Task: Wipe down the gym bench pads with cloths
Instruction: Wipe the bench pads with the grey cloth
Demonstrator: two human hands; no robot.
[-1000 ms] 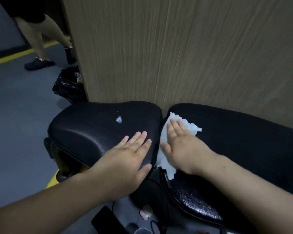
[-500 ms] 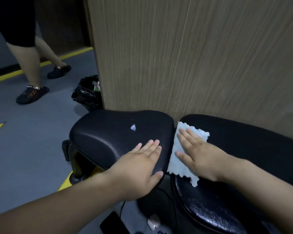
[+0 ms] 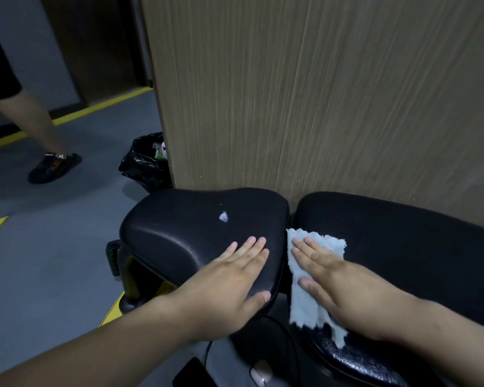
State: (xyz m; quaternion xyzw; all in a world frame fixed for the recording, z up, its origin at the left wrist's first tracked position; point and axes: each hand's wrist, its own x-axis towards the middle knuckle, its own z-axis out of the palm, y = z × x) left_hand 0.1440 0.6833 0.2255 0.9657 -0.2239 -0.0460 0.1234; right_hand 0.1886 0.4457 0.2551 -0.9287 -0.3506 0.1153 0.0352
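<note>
A wood-grain panel [image 3: 319, 93] rises behind two black bench pads, the long back pad [image 3: 403, 247] on my right and the seat pad [image 3: 185, 236] on my left, with a narrow gap between them. My left hand [image 3: 229, 286] lies flat on the seat pad's near right corner, fingers straight, thumb at the edge. My right hand [image 3: 347, 291] presses the pale cloth [image 3: 302, 303] with spread fingers onto the back pad's left end. A small white scrap [image 3: 223, 217] sits on the seat pad beyond my left fingertips.
</note>
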